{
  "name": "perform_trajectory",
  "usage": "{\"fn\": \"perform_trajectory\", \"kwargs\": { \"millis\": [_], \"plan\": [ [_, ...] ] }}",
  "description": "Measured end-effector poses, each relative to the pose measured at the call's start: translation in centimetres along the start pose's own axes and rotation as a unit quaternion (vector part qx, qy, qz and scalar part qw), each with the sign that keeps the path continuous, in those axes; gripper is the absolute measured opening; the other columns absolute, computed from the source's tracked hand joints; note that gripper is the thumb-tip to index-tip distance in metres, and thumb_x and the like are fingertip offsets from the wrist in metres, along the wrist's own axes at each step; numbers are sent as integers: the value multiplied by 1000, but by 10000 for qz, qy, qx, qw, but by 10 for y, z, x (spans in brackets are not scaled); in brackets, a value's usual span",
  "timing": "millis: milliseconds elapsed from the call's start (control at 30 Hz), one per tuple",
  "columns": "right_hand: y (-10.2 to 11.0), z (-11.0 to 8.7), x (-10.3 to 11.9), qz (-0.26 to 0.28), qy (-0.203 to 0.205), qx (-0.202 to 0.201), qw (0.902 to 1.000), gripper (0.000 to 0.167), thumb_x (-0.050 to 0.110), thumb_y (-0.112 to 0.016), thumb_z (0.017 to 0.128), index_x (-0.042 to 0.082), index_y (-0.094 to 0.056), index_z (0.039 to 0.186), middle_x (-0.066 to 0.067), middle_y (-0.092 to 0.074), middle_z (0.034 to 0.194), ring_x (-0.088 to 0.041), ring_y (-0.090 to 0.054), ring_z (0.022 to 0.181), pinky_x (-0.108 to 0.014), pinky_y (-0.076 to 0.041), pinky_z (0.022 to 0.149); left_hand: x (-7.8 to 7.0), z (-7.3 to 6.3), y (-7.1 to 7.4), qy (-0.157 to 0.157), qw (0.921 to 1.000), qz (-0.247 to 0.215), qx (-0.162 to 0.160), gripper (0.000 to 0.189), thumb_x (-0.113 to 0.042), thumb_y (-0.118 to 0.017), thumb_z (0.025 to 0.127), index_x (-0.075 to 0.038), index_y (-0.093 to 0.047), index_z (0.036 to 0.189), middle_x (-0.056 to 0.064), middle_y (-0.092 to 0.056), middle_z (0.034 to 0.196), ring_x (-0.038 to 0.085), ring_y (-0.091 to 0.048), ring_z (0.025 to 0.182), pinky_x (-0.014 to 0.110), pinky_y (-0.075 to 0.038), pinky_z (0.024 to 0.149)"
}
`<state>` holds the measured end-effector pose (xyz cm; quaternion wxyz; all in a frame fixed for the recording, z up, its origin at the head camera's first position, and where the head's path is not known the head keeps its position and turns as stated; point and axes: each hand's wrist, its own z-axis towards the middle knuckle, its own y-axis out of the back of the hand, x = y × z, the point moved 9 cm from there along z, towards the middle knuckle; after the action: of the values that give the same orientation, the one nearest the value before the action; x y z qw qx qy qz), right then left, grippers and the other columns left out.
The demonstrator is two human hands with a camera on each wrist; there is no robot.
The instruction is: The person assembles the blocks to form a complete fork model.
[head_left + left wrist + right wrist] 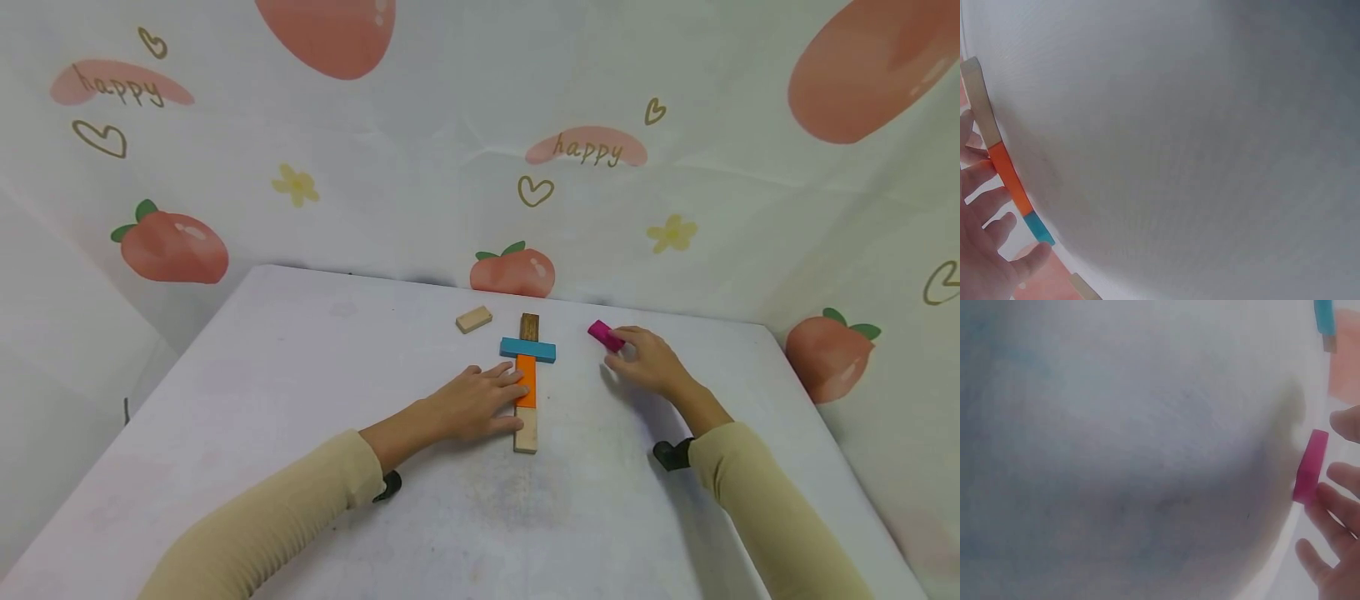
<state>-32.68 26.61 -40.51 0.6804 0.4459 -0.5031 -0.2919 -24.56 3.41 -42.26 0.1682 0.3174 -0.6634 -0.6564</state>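
A row of wooden blocks lies flat on the table, forming a cross shape. From far to near it has a brown block (529,326), a crosswise blue block (528,350), an orange block (529,375) and a pale wood block (527,437). My left hand (478,406) rests along the row's left side, its spread fingertips on the orange block and beside the pale one. Right of the row, my right hand (651,362) reaches to a magenta block (600,332). Its fingers touch or nearly touch the block, while the thumb (1346,422) stands apart from it.
Another pale wood block (473,320) lies by itself, behind and left of the row. The white table (337,333) ends at a printed cloth backdrop (420,167) that hangs along its far edge.
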Motion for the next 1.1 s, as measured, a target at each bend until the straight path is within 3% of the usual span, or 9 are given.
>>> {"fn": "perform_trajectory", "kwargs": {
  "millis": [367,633,967,1100],
  "plan": [
    [-10,6,5,468,-65,-14,9989,44,9,-65,91,-14,-59,128,-29,-56,129,-43,-57,110,-58,-45,97,1,0,0,-1,10000,-66,-12,61,-52,-50,101,-16,-47,150,4,-39,157,23,-26,149,52,-38,109],
    [-12,16,18,334,423,-413,9977,26,-12,-53,90,-17,-67,112,-30,-62,113,-44,-61,103,-55,-50,91,-1,0,1,-17,10000,-21,-4,61,-52,-50,100,-16,-47,150,5,-39,157,24,-27,149,52,-38,108],
    [-18,24,25,296,72,-518,9982,19,-7,-64,91,-12,-71,108,-26,-65,108,-40,-62,101,-52,-52,91,0,0,0,6,10000,-36,0,61,-52,-50,100,-16,-48,149,4,-40,157,24,-27,149,52,-39,108],
    [-18,26,31,290,145,-558,9979,18,-5,-66,90,-12,-72,105,-25,-65,104,-38,-63,96,-51,-54,88,0,0,0,-2,10000,-29,15,61,-52,-50,101,-16,-47,150,4,-39,157,24,-27,149,52,-39,108]
  ]
}}
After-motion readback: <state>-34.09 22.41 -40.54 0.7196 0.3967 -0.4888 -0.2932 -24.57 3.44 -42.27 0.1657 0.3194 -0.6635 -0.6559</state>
